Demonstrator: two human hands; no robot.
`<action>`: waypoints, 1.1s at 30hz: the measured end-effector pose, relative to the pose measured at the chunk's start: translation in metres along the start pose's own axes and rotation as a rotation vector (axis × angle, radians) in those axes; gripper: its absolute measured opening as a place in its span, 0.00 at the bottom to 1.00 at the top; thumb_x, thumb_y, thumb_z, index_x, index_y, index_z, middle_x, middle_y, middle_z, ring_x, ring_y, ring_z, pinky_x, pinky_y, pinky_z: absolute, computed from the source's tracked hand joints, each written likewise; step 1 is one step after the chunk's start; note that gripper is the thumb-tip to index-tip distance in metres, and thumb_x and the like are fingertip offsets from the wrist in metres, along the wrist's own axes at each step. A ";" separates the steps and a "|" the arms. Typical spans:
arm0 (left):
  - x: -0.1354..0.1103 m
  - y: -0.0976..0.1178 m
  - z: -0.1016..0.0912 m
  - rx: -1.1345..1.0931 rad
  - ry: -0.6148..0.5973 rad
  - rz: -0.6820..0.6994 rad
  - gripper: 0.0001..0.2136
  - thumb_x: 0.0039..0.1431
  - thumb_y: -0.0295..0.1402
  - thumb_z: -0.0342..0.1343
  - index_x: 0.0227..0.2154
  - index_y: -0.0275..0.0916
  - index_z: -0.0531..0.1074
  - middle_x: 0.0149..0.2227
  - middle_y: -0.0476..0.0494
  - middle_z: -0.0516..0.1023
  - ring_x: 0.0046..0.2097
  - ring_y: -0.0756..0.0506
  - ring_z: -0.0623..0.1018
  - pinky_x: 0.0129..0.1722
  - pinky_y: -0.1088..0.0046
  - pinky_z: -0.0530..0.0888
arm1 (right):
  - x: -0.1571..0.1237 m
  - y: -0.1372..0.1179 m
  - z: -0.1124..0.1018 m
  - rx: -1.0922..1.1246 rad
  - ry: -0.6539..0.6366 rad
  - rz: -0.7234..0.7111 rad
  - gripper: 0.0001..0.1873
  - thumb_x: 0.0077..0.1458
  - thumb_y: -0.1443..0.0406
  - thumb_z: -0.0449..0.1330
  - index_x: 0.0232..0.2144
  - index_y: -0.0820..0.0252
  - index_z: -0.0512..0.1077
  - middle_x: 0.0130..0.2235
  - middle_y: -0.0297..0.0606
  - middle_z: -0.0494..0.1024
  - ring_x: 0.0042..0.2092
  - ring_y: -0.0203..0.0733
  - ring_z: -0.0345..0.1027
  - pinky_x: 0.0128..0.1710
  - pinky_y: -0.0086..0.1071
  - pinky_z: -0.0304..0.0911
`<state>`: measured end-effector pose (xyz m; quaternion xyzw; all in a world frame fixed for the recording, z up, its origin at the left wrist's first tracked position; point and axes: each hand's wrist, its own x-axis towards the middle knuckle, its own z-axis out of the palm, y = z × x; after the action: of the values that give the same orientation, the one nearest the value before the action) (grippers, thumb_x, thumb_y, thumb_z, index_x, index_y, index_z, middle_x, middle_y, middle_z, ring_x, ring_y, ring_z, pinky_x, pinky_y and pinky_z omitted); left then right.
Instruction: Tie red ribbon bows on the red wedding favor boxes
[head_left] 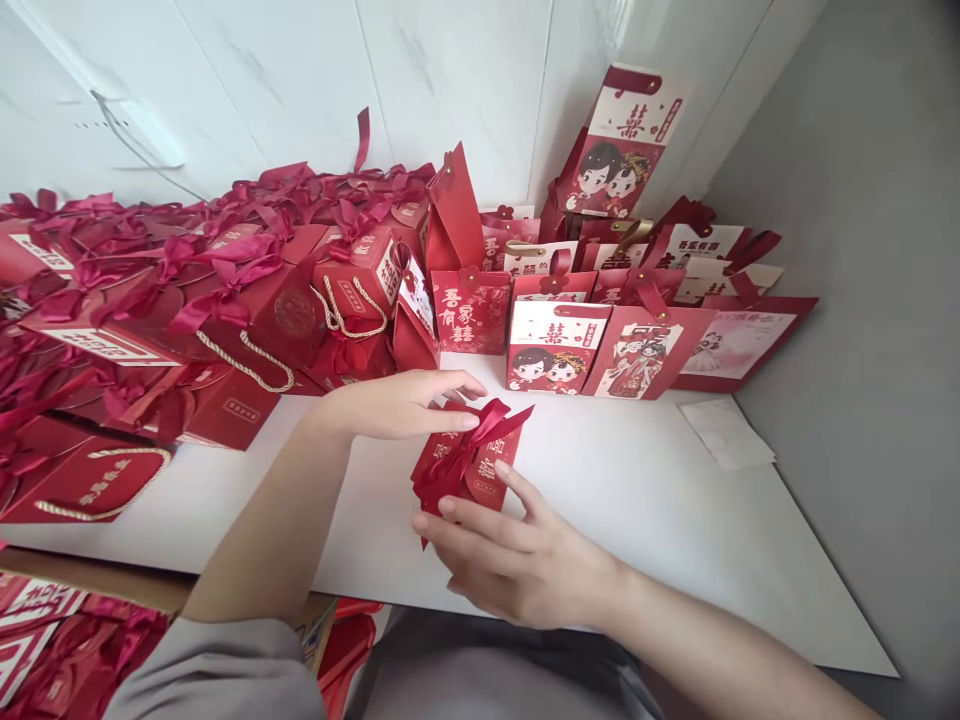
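Note:
A small red gift box (pixel 487 487) with white lettering stands on the white table (pixel 600 520) in front of me. A dark pink ribbon (pixel 491 415) is tied in a bow across its top. My left hand (pixel 405 404) reaches over the far left side of the box, its fingers stretched out and the thumb close to the bow. From the near side, my right hand (pixel 510 560) spreads its fingers at the front and right of the box. Whether its fingertips touch the box I cannot tell. Neither hand is closed around it.
Stacked red boxes with ribbons (pixel 247 285) fill the table's left. Several red and white gift bags (pixel 559 345) stand along the back right. A white paper piece (pixel 726 432) lies near the grey wall (pixel 840 250). A carton of red packages (pixel 82 640) sits lower left.

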<state>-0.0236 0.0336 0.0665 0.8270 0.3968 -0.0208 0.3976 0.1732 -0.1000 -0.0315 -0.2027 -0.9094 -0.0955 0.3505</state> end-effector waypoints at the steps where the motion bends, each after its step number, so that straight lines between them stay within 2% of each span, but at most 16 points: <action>1: -0.001 -0.008 0.006 -0.031 0.017 -0.003 0.24 0.65 0.49 0.54 0.60 0.45 0.67 0.62 0.43 0.72 0.61 0.40 0.74 0.57 0.65 0.71 | 0.000 -0.003 0.002 0.002 -0.036 0.017 0.15 0.68 0.65 0.55 0.53 0.53 0.75 0.66 0.26 0.68 0.70 0.38 0.51 0.74 0.53 0.25; 3: -0.002 -0.020 0.017 -0.103 0.040 0.021 0.25 0.65 0.49 0.54 0.60 0.44 0.66 0.64 0.41 0.69 0.63 0.39 0.72 0.58 0.63 0.71 | 0.000 -0.002 0.002 0.043 -0.084 0.046 0.16 0.69 0.67 0.53 0.56 0.54 0.73 0.67 0.26 0.66 0.71 0.37 0.49 0.73 0.56 0.22; 5: -0.003 -0.028 0.027 -0.191 0.055 0.091 0.27 0.63 0.47 0.57 0.62 0.44 0.63 0.65 0.39 0.67 0.64 0.38 0.70 0.60 0.61 0.70 | -0.001 0.004 -0.005 0.135 -0.093 0.068 0.16 0.70 0.69 0.53 0.54 0.55 0.74 0.64 0.29 0.70 0.69 0.37 0.55 0.73 0.57 0.24; 6: -0.002 -0.030 0.032 -0.233 0.067 0.133 0.29 0.61 0.47 0.59 0.63 0.44 0.62 0.65 0.38 0.67 0.65 0.37 0.69 0.62 0.60 0.69 | -0.002 0.009 -0.009 0.194 -0.075 0.089 0.15 0.69 0.69 0.53 0.53 0.57 0.74 0.61 0.32 0.74 0.67 0.38 0.59 0.74 0.55 0.27; 8: -0.001 -0.031 0.042 -0.297 0.113 0.198 0.31 0.60 0.44 0.62 0.63 0.44 0.61 0.65 0.38 0.67 0.65 0.36 0.69 0.63 0.59 0.68 | -0.001 0.018 -0.018 0.328 -0.034 0.139 0.14 0.68 0.69 0.56 0.52 0.61 0.75 0.56 0.38 0.79 0.65 0.38 0.64 0.73 0.46 0.43; 11: 0.003 -0.030 0.052 -0.363 0.166 0.235 0.29 0.60 0.41 0.62 0.62 0.43 0.62 0.63 0.37 0.69 0.63 0.37 0.71 0.62 0.58 0.69 | 0.000 0.029 -0.027 0.562 0.085 0.235 0.13 0.66 0.71 0.56 0.49 0.61 0.75 0.48 0.41 0.84 0.60 0.42 0.70 0.66 0.44 0.60; 15: 0.006 -0.027 0.058 -0.444 0.141 0.274 0.27 0.60 0.39 0.62 0.60 0.42 0.63 0.60 0.37 0.71 0.60 0.37 0.74 0.59 0.59 0.72 | -0.004 0.035 -0.030 0.876 0.135 0.398 0.12 0.64 0.75 0.56 0.44 0.58 0.75 0.40 0.41 0.83 0.49 0.43 0.77 0.56 0.44 0.71; 18: 0.006 -0.027 0.061 -0.519 0.089 0.272 0.25 0.61 0.38 0.62 0.59 0.43 0.63 0.59 0.37 0.73 0.58 0.38 0.76 0.54 0.61 0.75 | -0.011 0.038 -0.031 0.987 0.151 0.534 0.13 0.64 0.76 0.56 0.46 0.56 0.72 0.40 0.40 0.80 0.44 0.43 0.77 0.49 0.44 0.74; 22: 0.004 -0.025 0.062 -0.587 0.060 0.220 0.24 0.61 0.37 0.62 0.57 0.43 0.63 0.56 0.39 0.75 0.54 0.39 0.79 0.49 0.64 0.77 | -0.018 0.042 -0.035 0.990 0.153 0.648 0.16 0.62 0.76 0.56 0.49 0.55 0.68 0.41 0.41 0.78 0.42 0.44 0.75 0.43 0.43 0.74; 25: 0.005 -0.024 0.063 -0.602 0.044 0.207 0.23 0.60 0.36 0.61 0.56 0.43 0.63 0.54 0.40 0.76 0.52 0.40 0.79 0.48 0.65 0.78 | -0.019 0.047 -0.038 0.936 0.100 0.599 0.20 0.59 0.78 0.55 0.50 0.56 0.68 0.39 0.40 0.77 0.42 0.45 0.73 0.41 0.42 0.72; 27: 0.005 -0.025 0.063 -0.650 0.019 0.214 0.21 0.62 0.35 0.58 0.57 0.43 0.64 0.54 0.40 0.76 0.52 0.39 0.79 0.49 0.64 0.77 | -0.019 0.051 -0.039 0.872 0.111 0.546 0.20 0.57 0.78 0.55 0.49 0.56 0.69 0.36 0.38 0.77 0.39 0.45 0.72 0.41 0.43 0.71; 30: 0.004 -0.026 0.063 -0.723 0.029 0.236 0.19 0.64 0.35 0.54 0.57 0.43 0.65 0.55 0.40 0.76 0.54 0.39 0.78 0.52 0.63 0.76 | -0.019 0.058 -0.041 0.669 0.209 0.547 0.20 0.57 0.78 0.57 0.48 0.56 0.71 0.36 0.39 0.76 0.39 0.45 0.72 0.41 0.43 0.70; 33: 0.000 -0.024 0.061 -0.676 0.068 0.278 0.22 0.65 0.38 0.55 0.60 0.44 0.63 0.60 0.39 0.72 0.60 0.37 0.74 0.57 0.62 0.73 | -0.019 0.067 -0.040 0.377 0.227 0.638 0.20 0.58 0.75 0.58 0.51 0.53 0.70 0.46 0.44 0.75 0.48 0.50 0.71 0.46 0.47 0.70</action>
<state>-0.0225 0.0009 0.0097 0.6950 0.2779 0.1931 0.6343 0.2392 -0.0586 -0.0130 -0.3955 -0.7577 0.1652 0.4921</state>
